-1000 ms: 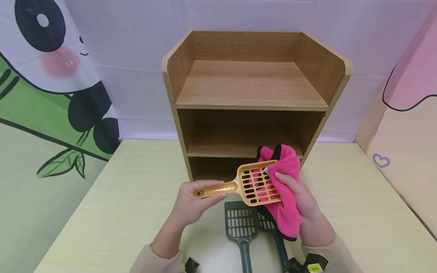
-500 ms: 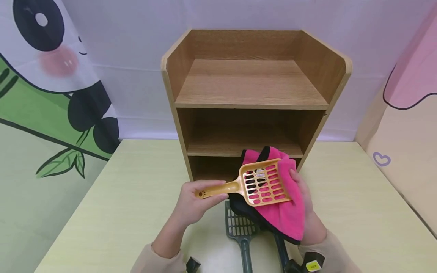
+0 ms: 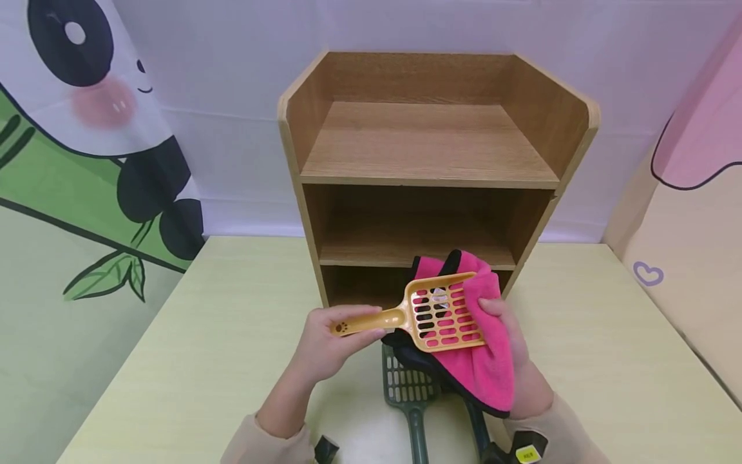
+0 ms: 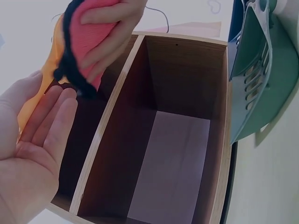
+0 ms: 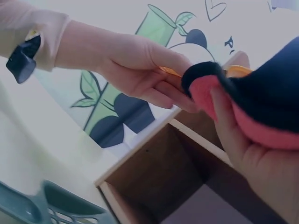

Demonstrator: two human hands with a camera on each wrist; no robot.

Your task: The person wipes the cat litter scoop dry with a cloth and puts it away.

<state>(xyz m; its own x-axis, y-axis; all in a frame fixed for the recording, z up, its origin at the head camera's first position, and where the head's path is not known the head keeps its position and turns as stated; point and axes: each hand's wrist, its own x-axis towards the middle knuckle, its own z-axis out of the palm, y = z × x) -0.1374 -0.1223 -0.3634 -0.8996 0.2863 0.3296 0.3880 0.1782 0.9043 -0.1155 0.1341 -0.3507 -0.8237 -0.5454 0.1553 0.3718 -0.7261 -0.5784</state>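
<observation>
A yellow-orange slotted litter scoop is held level above the table in the head view. My left hand pinches its handle between thumb and fingers, with the slotted head pointing right. In my right hand is a bright pink cloth with black edging. The cloth lies behind the scoop head and folds over its right edge; pink shows through the slots. In the right wrist view, the fingers of the right hand curl round the cloth, which hides part of the scoop.
A grey-green slotted scoop lies on the pale table below the hands. A second dark scoop beside it is mostly covered by the cloth. Behind stands a wooden shelf unit with stacked compartments, against a printed cloth backdrop.
The cloth has spread left and down behind the scoop head, covering more of the scoops below. My right hand has shifted slightly left, then eased back along the edge. The left hand stays nearly still.
</observation>
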